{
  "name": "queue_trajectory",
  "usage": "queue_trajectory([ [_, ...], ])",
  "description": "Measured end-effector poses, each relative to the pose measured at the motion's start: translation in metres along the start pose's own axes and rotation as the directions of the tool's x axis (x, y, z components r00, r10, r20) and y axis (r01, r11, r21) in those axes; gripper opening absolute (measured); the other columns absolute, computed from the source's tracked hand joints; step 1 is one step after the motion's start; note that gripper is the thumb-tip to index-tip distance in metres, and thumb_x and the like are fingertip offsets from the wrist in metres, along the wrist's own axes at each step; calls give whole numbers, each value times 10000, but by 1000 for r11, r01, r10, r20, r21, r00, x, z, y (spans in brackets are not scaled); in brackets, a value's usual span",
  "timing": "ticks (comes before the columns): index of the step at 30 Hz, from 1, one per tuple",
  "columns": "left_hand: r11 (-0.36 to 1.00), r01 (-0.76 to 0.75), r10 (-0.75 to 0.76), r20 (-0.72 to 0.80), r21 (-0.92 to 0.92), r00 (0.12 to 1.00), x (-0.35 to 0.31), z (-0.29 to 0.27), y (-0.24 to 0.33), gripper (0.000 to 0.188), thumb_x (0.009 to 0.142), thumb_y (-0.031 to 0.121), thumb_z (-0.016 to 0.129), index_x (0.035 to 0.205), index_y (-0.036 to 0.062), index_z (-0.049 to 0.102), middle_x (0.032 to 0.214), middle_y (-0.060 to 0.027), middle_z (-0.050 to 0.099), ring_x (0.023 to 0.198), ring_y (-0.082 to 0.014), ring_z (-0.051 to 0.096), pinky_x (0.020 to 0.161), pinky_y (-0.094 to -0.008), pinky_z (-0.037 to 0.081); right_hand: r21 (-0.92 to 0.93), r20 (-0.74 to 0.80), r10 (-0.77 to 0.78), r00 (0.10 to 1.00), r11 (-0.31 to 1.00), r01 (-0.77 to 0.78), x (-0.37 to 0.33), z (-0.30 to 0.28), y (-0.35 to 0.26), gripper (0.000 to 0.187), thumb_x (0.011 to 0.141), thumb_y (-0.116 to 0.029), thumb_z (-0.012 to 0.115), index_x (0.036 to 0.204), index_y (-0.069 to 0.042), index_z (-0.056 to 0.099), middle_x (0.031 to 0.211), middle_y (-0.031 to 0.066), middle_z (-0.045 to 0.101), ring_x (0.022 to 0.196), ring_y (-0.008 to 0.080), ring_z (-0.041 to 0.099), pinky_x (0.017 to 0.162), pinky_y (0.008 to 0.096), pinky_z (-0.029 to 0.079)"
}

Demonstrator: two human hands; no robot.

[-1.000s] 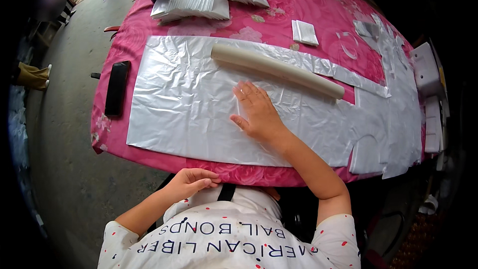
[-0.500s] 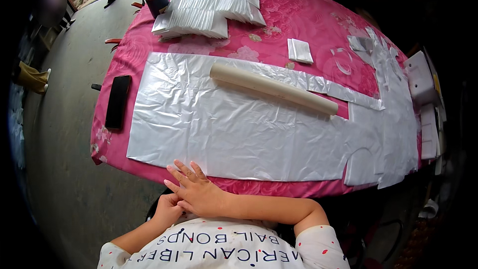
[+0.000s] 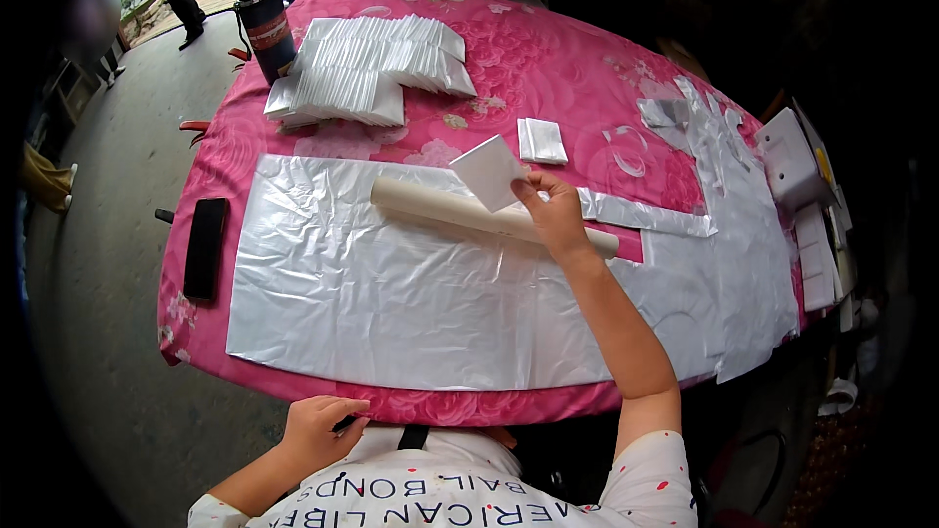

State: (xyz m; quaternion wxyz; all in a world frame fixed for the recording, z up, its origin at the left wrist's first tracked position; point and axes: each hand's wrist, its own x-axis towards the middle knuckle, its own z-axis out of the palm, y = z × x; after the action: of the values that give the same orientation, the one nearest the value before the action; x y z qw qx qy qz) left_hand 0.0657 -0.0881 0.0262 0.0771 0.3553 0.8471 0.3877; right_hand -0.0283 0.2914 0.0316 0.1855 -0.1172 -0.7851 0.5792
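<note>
Right hand (image 3: 556, 215) pinching a white square (image 3: 487, 172) over the pale tube (image 3: 421, 199)

Thumb and fingers closed on the square's right corner; square sticks out leftward from the fingertips, tilted, above the tube's middle. Touching the tube or not: can't tell. Tube's long axis runs far left to near right, right forearm crossing above its right part. Right hand is clearly the nearer one.

Under the tube: silvery plastic sheet (image 3: 362, 308), long axis left-right along the near edge of the pink-covered surface (image 3: 548, 39). Small folded white packet (image 3: 543, 141) just beyond the right hand, nothing between. Far left: pile of folded packets (image 3: 357, 73), flask (image 3: 266, 29) beside it.

Left hand (image 3: 318, 428) well apart at the near edge, fingers loosely curled; dark bit there, can't tell if held. Sheet and tube lie between it and the small packet. Black phone (image 3: 205, 249) left of the sheet; loose plastic pieces (image 3: 753, 254) at right.
</note>
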Motion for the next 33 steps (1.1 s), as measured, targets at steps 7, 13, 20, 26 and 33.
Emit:
queue_trajectory([
  [7, 1000, 3, -3, 81, -5, 997, 5, 4, 6, 201, 660, 59, 701, 859, 77, 682, 715, -80, 659, 641, -227, 641, 560, -300, 511, -380, -416, 105, 903, 883, -277, 100, -71, 80, 232, 813, -230, 650, 866, -4, 661, 726, 60, 649, 690, 145, 595, 650, 281, 466],
  [13, 1000, -20, 20, 61, 3, 998, 9, 5, 3, 184, 665, 51, 700, 848, 72, 680, 713, -72, 660, 624, -214, 641, 548, -296, 511, -720, -429, -74, 900, 631, -291, 91, -64, 73, 358, 789, -292, 646, 971, 15, 630, 975, 175, 642, 889, 293, 611, 775, 362, 470],
  [20, 994, -104, 103, 80, 10, 991, 29, 4, 7, 165, 675, 35, 694, 835, 63, 669, 718, -65, 661, 594, -209, 634, 514, -284, 505, -465, 159, 114, 981, 885, -28, -5, -77, 30, 482, 775, -290, 678, 1150, -4, 576, 1072, 128, 604, 1018, 265, 547, 870, 352, 435],
  [26, 950, -311, 299, 192, 32, 935, 68, 20, 12, 251, 713, 95, 672, 959, 63, 637, 877, -85, 665, 773, -233, 648, 638, -332, 521, -724, 234, 64, 970, 678, 129, -120, -87, -1, 497, 770, -277, 679, 1175, -12, 566, 981, 114, 582, 949, 288, 527, 834, 361, 434],
  [33, 934, -345, 318, 223, 94, 922, 128, 85, 34, 738, 792, 344, 630, 1373, 26, 303, 1433, -281, 177, 1318, -445, 205, 1058, -466, 248, -509, 337, 5, 942, 842, 178, -203, -42, -21, 483, 831, -340, 612, 1128, 38, 562, 1101, 171, 525, 1026, 324, 488, 888, 397, 407],
])
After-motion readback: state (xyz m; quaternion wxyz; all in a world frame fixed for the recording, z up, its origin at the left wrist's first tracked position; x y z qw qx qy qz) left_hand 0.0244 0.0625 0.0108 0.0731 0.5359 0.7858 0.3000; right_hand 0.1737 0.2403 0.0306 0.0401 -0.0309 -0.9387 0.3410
